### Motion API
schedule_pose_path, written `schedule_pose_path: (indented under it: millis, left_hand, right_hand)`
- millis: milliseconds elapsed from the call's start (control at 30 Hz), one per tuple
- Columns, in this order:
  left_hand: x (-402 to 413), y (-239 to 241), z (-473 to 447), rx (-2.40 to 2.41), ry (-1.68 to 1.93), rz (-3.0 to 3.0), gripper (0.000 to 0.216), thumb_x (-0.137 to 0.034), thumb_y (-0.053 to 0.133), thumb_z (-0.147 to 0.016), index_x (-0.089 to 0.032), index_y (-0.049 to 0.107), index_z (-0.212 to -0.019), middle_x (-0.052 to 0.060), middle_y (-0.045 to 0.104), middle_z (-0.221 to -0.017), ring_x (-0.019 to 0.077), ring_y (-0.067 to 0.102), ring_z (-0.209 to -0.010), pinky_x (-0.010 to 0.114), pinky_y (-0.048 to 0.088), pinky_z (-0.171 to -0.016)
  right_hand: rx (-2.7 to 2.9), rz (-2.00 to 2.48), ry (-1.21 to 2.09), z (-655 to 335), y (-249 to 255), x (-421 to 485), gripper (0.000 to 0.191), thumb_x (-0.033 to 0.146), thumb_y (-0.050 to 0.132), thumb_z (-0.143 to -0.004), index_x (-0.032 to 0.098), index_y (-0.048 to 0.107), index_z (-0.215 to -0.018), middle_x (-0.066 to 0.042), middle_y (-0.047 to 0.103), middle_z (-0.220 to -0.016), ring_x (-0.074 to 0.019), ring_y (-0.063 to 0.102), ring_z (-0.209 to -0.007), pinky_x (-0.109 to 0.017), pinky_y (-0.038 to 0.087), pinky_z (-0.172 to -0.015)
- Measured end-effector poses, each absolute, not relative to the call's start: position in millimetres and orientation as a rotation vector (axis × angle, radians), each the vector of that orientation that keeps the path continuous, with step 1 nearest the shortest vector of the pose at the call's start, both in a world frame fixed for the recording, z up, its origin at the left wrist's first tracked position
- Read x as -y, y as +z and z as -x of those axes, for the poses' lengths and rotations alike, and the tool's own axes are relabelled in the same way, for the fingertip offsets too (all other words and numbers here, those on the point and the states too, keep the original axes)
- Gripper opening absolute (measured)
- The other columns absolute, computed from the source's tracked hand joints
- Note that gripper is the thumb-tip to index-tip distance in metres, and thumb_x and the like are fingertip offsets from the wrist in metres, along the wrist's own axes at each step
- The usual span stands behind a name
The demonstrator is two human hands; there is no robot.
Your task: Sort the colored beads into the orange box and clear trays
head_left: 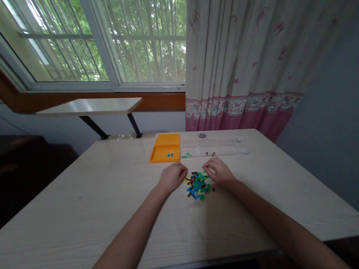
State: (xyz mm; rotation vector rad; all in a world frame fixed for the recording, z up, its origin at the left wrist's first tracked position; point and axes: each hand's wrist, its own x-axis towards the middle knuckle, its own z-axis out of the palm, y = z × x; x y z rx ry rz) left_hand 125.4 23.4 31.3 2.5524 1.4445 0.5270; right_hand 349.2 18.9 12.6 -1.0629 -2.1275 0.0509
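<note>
A loose pile of small plastic bricks (198, 185), blue, green, dark brown and pale yellow, lies on the table between my hands. My left hand (172, 177) is at the pile's upper left edge, fingers curled and pressed together; whatever they pinch is too small to make out. My right hand (218, 170) is at the upper right edge with thumb and fingertips drawn close, near green pieces; what it holds, if anything, cannot be made out. One dark brown piece (213, 189) sits apart, right of the pile.
Behind the hands stands an open orange box (165, 153) with two blue pieces (170, 155). Beside it a clear divided tray (219, 151) holds a few green pieces (186, 155) and dark pieces (209, 154). A raised shelf (100, 105) rises at the table's back left, below the window.
</note>
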Motion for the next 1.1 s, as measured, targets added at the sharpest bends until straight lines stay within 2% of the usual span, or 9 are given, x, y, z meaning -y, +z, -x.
schedule_pose_path:
  millis: [333, 900, 1100]
  left_hand:
    - [-8.2, 38.8, -141.7, -1.168, 0.932, -2.56, 0.025, -0.032, 0.038, -0.087, -0.019, 0.059, -0.089, 0.004, 0.059, -0.085, 0.0126, 0.054, -0.08, 0.022, 0.041, -0.071]
    - [-6.2, 41.1, -141.6, -1.095, 0.976, -2.526, 0.023, -0.034, 0.042, -0.085, -0.018, 0.059, -0.084, 0.004, 0.059, -0.082, 0.0124, 0.054, -0.077, 0.022, 0.041, -0.069]
    - [-16.8, 45.5, -125.0, -1.301, 0.855, -2.563, 0.024, -0.031, 0.039, -0.085, -0.018, 0.059, -0.085, 0.004, 0.059, -0.084, 0.0129, 0.054, -0.076, 0.021, 0.04, -0.066]
  right_hand:
    - [2.125, 1.02, 0.024, -330.9, 18.5, -4.6, 0.013, 0.026, 0.057, -0.078, 0.019, 0.063, -0.087, -0.004, 0.064, -0.08, -0.0173, 0.054, -0.077, -0.03, 0.041, -0.073]
    - [2.057, 0.929, -0.013, -330.3, 18.6, -4.8, 0.01, 0.027, 0.055, -0.079, 0.02, 0.062, -0.079, -0.003, 0.064, -0.075, -0.0158, 0.055, -0.072, -0.03, 0.042, -0.071]
    - [2.011, 0.966, -0.084, -342.4, 25.0, -10.4, 0.009, 0.026, 0.056, -0.078, 0.019, 0.062, -0.079, -0.004, 0.065, -0.075, -0.0163, 0.056, -0.073, -0.031, 0.043, -0.071]
